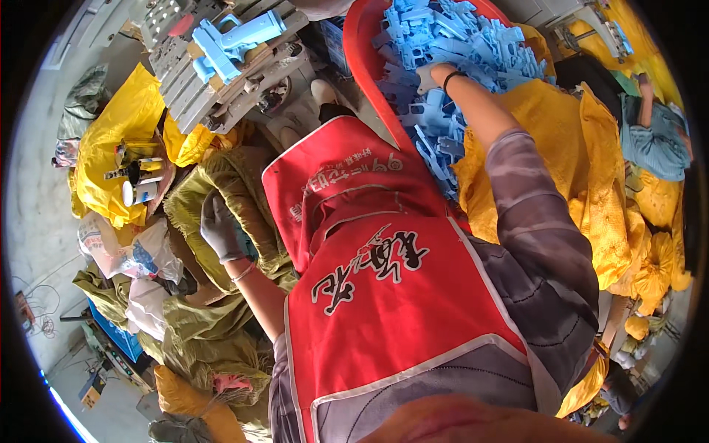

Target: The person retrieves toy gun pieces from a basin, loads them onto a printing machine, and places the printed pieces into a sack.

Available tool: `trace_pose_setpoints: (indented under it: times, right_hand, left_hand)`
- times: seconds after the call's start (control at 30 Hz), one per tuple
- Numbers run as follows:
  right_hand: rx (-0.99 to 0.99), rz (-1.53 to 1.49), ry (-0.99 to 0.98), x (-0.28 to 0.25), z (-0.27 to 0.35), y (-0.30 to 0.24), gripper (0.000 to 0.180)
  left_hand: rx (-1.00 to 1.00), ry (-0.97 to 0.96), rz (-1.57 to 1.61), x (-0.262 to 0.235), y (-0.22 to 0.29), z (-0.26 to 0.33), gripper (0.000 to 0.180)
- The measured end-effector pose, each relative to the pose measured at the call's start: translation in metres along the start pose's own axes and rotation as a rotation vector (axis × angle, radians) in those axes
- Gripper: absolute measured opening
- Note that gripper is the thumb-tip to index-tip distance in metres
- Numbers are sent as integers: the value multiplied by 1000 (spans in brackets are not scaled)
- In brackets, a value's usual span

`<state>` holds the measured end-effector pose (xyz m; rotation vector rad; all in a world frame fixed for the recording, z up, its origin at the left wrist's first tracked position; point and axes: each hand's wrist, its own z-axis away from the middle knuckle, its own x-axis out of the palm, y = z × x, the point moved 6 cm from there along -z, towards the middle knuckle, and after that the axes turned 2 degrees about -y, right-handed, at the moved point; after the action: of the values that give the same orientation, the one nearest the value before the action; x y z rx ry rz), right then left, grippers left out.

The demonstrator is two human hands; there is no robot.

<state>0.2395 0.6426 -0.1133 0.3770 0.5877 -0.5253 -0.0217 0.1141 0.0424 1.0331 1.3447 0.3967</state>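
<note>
My left hand (221,227), in a grey glove, is over the mouth of an olive woven sack (240,181). Its fingers look loosely extended, and I see nothing in them. Some pale blue-green shows inside the sack beside it. My right hand (434,78), wearing a grey glove and a dark wristband, reaches into a red tub (369,55). Light blue plastic toy-pistol pieces (473,44) are heaped there. The right fingertips touch the heap, but their grip is hidden. Larger blue toy-pistol pieces (238,40) lie on a slatted grey stand (199,92) at the far left.
Yellow cloth (524,122) drapes over the tub's near right side. A yellow sack (118,140) at left bears small tins (140,193). Plastic bags (140,251) and more sacks crowd the left. Another person in a blue-green top (653,136) is at far right.
</note>
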Motion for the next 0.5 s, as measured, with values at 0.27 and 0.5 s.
trace_pose_setpoints:
  times: [0.27,0.5]
  right_hand:
    - [-214,232,-222,22,35,-14,79]
    - [-95,298,-245,54,19,0,70]
  left_hand:
    - [19,-43,46,12,22,-1,25]
    - [47,-49,110,14,11,-7,26]
